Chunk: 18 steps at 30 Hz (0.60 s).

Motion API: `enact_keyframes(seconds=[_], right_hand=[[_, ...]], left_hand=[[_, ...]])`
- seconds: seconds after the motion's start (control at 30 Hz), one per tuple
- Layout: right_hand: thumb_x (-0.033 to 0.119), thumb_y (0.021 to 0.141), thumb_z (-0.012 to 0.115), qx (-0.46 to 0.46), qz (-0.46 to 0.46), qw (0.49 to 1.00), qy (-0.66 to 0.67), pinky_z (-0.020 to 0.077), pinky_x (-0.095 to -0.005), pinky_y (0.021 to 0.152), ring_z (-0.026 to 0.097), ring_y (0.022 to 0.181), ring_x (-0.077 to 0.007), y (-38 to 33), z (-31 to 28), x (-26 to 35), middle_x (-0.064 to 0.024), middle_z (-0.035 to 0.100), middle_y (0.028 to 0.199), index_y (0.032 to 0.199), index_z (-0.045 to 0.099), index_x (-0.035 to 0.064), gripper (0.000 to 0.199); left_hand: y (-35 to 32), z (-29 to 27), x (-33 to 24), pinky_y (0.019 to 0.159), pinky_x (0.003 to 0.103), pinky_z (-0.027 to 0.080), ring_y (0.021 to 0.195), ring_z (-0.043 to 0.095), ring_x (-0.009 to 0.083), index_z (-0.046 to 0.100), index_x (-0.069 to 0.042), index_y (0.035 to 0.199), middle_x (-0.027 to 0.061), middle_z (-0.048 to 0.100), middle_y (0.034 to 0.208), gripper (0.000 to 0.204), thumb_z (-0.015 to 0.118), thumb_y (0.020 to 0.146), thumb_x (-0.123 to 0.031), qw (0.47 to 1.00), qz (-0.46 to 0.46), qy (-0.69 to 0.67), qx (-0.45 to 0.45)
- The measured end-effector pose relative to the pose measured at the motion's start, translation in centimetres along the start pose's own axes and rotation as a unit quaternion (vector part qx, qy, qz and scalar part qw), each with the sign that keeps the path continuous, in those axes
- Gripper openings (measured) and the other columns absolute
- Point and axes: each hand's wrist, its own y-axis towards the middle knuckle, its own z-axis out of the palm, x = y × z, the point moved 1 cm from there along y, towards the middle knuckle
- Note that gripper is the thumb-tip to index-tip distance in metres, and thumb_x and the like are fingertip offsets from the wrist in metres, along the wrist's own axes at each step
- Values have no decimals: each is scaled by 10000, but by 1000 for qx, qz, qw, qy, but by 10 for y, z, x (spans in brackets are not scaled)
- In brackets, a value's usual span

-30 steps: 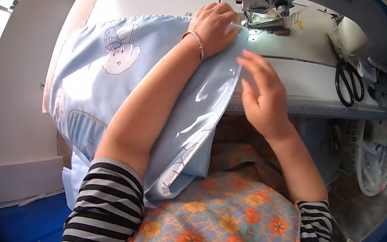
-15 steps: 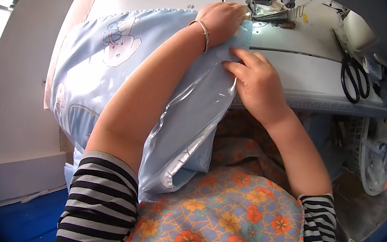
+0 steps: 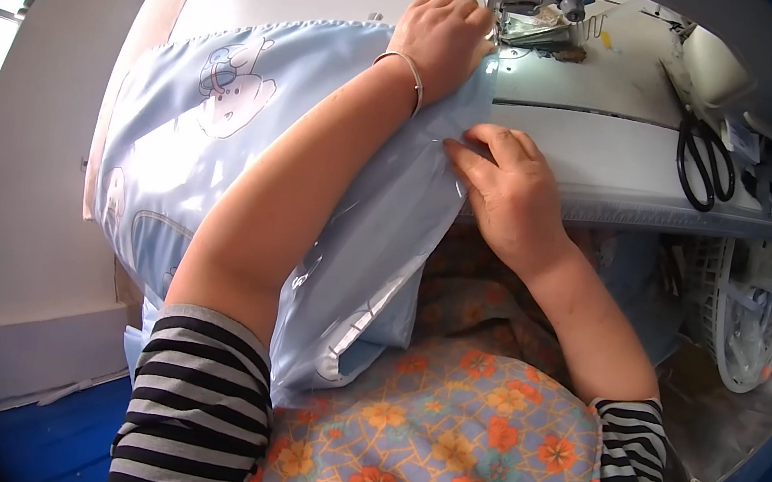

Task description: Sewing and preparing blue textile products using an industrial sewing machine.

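A light blue, shiny cloth point(image 3: 171, 131) with printed cartoon animals spreads over the sewing table and hangs down toward my lap. Clear, glossy film seems to lie along its right part. My left hand point(image 3: 445, 44), with a bangle at the wrist, is on the cloth's far right corner, right beside the needle area of the sewing machine point(image 3: 571, 0). Its fingers are bent over the cloth, and their tips are mostly hidden. Lower down the right edge, my right hand point(image 3: 514, 196) pinches the cloth's border between thumb and fingers.
Black-handled scissors point(image 3: 706, 166) lie on the table's right side. A white plastic basket point(image 3: 753, 314) with clear scraps hangs below the table's right edge. A floral apron point(image 3: 443, 452) covers my lap. At the left stands a pale wall point(image 3: 49, 137).
My left hand has curled more, its knuckles raised and shifted slightly away from me. My right hand has slid slightly down along the cloth's edge, and its fingers have drawn in.
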Motion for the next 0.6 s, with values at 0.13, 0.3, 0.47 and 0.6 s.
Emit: enact_keyframes(seconds=[0.13,0.3,0.47,0.6], right_hand=[[40,752,674,8,0,1000,21,508,-410,917,607,1058,-302,-12,-8,9,-108,630,1160,1037,698,22,286],[4,719,678,-21,-53,998,16,510,-432,886,614,1091,-321,-16,-5,10,-117,641,1183,1052,693,41,336],[-14,726,664,-46,-64,997,14,540,-380,796,681,989,-279,-12,-7,0,-86,706,1054,982,703,56,268],[9,752,656,-46,-71,996,21,546,-374,774,693,945,-271,-12,-17,-6,-78,713,1017,973,693,54,229]], left_hand=[[-2,-8,-9,853,430,512,963,642,294,653,-103,939,86,683,966,133,604,920,-225,998,9,12,54],[-35,-23,-25,901,407,506,1046,627,280,663,-66,1056,92,700,1061,202,631,875,-150,998,35,-50,10],[-38,-19,-24,899,386,506,1071,619,251,669,-66,1126,88,702,1127,290,654,842,-123,999,35,-40,-4],[-35,-12,-33,834,392,501,1030,608,223,663,-72,1080,34,681,1145,260,642,829,-136,997,25,-33,-65]])
